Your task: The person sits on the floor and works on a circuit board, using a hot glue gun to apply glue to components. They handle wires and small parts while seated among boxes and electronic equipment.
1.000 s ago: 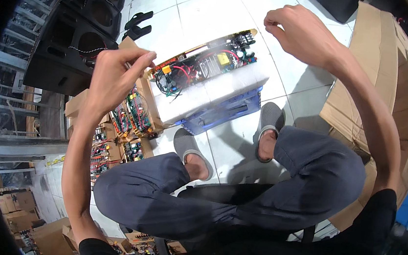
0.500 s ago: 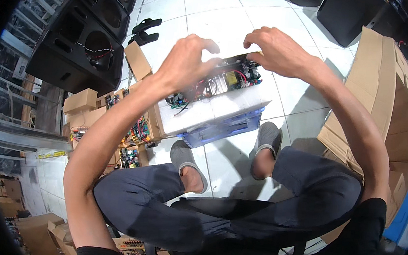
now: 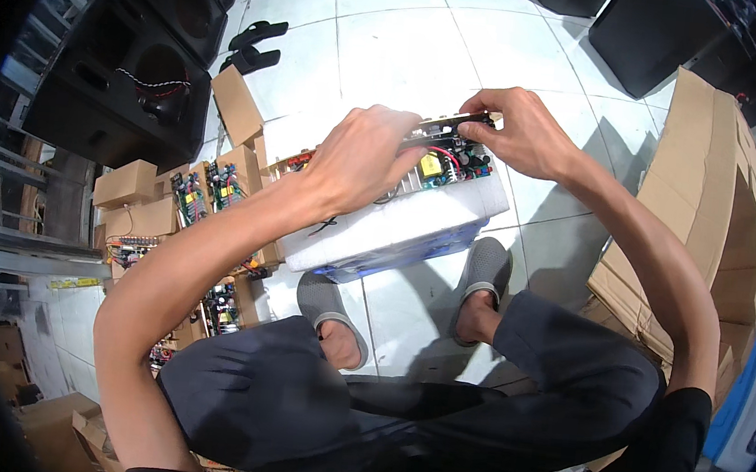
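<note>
On a white foam block (image 3: pixel 351 233) lies a circuit board (image 3: pixel 462 167) with a yellow transformer, red wire and small parts. A narrow dark panel (image 3: pixel 447 132) runs along the board's far edge, tilted up. My right hand (image 3: pixel 524 134) pinches its right end between thumb and fingers. My left hand (image 3: pixel 363 154) is closed around its left end, with the fingertips partly hidden and slightly blurred. My left hand and wrist cover part of the board's left side. Under the foam stands a blue plastic crate (image 3: pixel 412 256).
Cardboard trays on the left hold several circuit boards (image 3: pixel 224 183). Black speaker cabinets (image 3: pixel 117 106) stand beyond them, near black sandals (image 3: pixel 251 60). A large open cardboard box (image 3: pixel 664 200) stands to the right. My feet in grey clogs (image 3: pixel 488 269) are close to the crate.
Both hands have come down toward the board. My left hand moved right and closed on the dark panel; my right hand now pinches its right end. The view has shifted slightly.
</note>
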`<action>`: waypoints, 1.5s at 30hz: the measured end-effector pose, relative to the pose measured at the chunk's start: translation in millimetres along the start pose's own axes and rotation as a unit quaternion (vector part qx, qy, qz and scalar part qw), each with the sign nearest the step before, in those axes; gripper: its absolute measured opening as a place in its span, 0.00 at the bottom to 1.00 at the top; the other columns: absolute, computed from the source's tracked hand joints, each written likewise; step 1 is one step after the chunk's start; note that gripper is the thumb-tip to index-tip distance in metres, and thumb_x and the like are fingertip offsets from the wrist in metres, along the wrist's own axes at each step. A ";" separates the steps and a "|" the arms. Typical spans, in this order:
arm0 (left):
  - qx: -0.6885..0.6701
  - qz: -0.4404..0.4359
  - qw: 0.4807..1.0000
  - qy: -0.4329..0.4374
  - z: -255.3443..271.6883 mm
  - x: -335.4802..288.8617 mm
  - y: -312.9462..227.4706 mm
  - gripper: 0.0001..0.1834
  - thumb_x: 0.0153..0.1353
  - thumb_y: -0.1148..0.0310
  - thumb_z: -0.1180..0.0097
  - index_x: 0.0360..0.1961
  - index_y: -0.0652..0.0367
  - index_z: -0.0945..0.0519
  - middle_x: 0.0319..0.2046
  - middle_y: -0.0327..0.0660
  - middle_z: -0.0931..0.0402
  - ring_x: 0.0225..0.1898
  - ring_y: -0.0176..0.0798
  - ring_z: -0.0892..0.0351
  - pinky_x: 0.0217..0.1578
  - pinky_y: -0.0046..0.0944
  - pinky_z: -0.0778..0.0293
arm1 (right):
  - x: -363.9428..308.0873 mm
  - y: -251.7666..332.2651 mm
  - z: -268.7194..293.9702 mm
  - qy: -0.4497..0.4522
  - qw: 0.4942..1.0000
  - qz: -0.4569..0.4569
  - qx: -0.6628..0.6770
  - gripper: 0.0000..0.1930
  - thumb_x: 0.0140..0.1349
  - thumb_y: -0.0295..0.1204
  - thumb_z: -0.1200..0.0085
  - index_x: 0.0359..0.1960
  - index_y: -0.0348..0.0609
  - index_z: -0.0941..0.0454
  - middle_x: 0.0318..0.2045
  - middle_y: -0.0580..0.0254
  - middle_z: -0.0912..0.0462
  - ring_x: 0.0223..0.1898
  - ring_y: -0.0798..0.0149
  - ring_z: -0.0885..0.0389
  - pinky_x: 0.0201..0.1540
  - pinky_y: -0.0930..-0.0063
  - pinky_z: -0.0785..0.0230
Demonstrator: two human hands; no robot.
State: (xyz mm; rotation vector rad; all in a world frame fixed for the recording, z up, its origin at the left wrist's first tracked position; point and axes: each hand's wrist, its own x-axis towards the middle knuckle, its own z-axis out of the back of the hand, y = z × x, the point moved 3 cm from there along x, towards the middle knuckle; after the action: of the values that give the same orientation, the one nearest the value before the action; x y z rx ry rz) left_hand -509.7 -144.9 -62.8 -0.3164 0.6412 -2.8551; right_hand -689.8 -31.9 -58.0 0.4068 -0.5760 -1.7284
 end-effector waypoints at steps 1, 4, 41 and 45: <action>0.008 -0.014 1.000 -0.023 -2.5 -1.5 1.9 0.18 0.64 0.66 0.39 0.48 0.70 0.20 0.41 0.58 0.18 0.45 0.57 0.19 0.50 0.50 0.25 | 0.1 0.1 -0.8 0.001 1.000 -0.010 -0.002 0.17 0.63 0.34 0.41 0.43 0.28 0.16 0.32 0.40 0.14 0.33 0.53 0.14 0.41 0.60 0.22; -0.015 -0.047 0.996 -0.068 -7.5 -2.8 6.9 0.14 0.62 0.65 0.39 0.39 0.67 0.22 0.32 0.56 0.21 0.41 0.59 0.22 0.47 0.53 0.27 | 1.4 1.9 -2.3 -0.004 1.000 -0.029 -0.007 0.17 0.62 0.33 0.41 0.42 0.28 0.15 0.30 0.41 0.14 0.30 0.55 0.15 0.39 0.60 0.22; 0.125 -0.034 0.992 -0.001 -16.6 -1.9 7.6 0.42 0.55 0.44 0.32 0.62 0.62 0.30 0.46 0.55 0.19 0.46 0.57 0.18 0.44 0.51 0.23 | -14.2 -13.6 -14.0 -0.061 0.996 0.042 -0.052 0.21 0.71 0.47 0.47 0.54 0.44 0.21 0.41 0.52 0.14 0.36 0.56 0.19 0.40 0.61 0.29; 0.151 -0.030 0.987 0.037 -10.2 -3.4 6.0 0.49 0.47 0.47 0.27 0.68 0.54 0.34 0.49 0.53 0.20 0.46 0.56 0.17 0.46 0.50 0.20 | -13.6 -24.3 -17.8 -0.078 0.991 0.091 -0.064 0.24 0.71 0.50 0.47 0.54 0.43 0.22 0.40 0.50 0.14 0.40 0.54 0.16 0.44 0.62 0.27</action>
State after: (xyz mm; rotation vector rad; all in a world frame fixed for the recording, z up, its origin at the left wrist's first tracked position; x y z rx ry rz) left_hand -508.0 -145.4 -75.0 -0.1843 0.2054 -2.9756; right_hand -696.2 -17.4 -87.1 0.1243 -0.5912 -1.6196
